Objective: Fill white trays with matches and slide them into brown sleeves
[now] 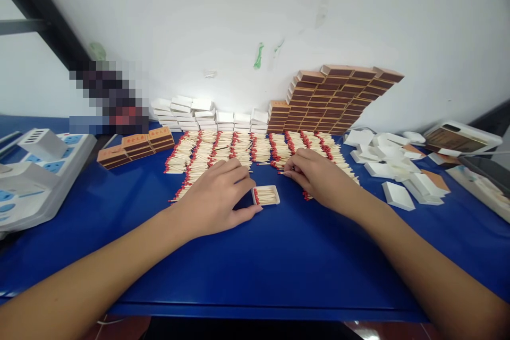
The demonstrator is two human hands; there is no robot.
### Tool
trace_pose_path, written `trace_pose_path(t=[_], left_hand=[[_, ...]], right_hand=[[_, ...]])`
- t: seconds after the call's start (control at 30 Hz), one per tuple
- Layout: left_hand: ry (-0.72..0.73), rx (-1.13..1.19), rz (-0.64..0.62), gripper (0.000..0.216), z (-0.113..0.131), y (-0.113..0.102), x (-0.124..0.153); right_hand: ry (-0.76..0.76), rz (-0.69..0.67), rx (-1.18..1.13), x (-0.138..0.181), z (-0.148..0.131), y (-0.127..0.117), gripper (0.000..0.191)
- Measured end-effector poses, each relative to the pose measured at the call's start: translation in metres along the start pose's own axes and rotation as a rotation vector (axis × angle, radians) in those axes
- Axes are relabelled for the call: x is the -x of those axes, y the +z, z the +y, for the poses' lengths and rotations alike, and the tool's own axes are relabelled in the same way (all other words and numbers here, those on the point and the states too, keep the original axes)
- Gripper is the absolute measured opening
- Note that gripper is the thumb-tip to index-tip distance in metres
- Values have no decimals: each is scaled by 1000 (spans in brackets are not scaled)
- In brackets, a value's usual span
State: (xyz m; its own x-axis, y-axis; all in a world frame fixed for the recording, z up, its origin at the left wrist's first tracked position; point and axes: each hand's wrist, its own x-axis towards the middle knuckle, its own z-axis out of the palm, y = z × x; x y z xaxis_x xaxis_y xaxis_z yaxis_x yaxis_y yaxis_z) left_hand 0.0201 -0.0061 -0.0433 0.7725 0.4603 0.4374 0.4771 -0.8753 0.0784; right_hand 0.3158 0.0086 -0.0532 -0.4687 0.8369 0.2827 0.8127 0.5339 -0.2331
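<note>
A small white matchbox tray (272,189) lies on the blue table, partly filled with red-tipped matches (263,196). My left hand (220,194) grips its left end, with the thumb on the near corner and the fingers at the far corner. To the right, my right hand (313,172) is closed in a pinch at the front of the match rows. A match with a red head (280,172) sticks out from its fingertips; whether it holds more is hidden. Long rows of loose matches (261,147) spread out behind both hands.
Brown matchboxes (326,98) are stacked against the wall, with white trays (191,114) to their left. Several matchboxes (137,146) stand at left near a power strip (67,170). Loose white trays (392,159) lie at right beside a phone (462,137).
</note>
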Motion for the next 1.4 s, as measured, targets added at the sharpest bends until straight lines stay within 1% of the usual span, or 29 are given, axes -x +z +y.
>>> trace_pose_path(t=[0.1, 0.2, 0.37, 0.47, 0.6, 0.67, 0.73, 0.87, 0.93, 1.0, 1.1, 1.17, 1.3, 1.4], left_hand=[[5, -7, 12, 29, 0, 1, 0], [-1, -7, 10, 28, -1, 0, -1], [-18, -10, -3, 29, -1, 0, -1], [-22, -10, -4, 29, 0, 1, -2], [-26, -9, -14, 28, 0, 1, -2], [-29, -4, -21, 29, -1, 1, -1], [-30, 0, -22, 29, -1, 1, -1], [-22, 2, -5, 29, -2, 1, -1], [-17, 0, -2, 29, -1, 1, -1], [-15, -4, -3, 29, -1, 0, -1], [-14, -8, 3, 29, 0, 0, -1], [-12, -9, 9, 29, 0, 0, -1], [-4, -10, 9, 29, -1, -1, -1], [-2, -7, 9, 29, -1, -1, -1]], right_hand=[[-1, -5, -7, 0, -2, -1, 15], [-22, 16, -36, 0, -10, -4, 14], [-95, 45, -105, 4, -39, -7, 8], [-167, 50, -87, 7, -57, -4, 9], [-207, 40, -71, 7, -68, 1, 13], [-192, 43, -88, 7, -64, -1, 11], [-156, 72, -78, 8, -55, -6, 9], [-55, 141, 69, 8, -24, -14, 10], [-10, 113, 116, 8, -11, -14, 10], [20, 62, 127, 7, -3, -12, 12], [52, -7, 125, 6, -2, -8, 17], [64, -26, 131, 5, -4, -7, 18], [79, 6, 155, 4, -4, -7, 13], [81, 0, 161, 3, -1, -6, 15]])
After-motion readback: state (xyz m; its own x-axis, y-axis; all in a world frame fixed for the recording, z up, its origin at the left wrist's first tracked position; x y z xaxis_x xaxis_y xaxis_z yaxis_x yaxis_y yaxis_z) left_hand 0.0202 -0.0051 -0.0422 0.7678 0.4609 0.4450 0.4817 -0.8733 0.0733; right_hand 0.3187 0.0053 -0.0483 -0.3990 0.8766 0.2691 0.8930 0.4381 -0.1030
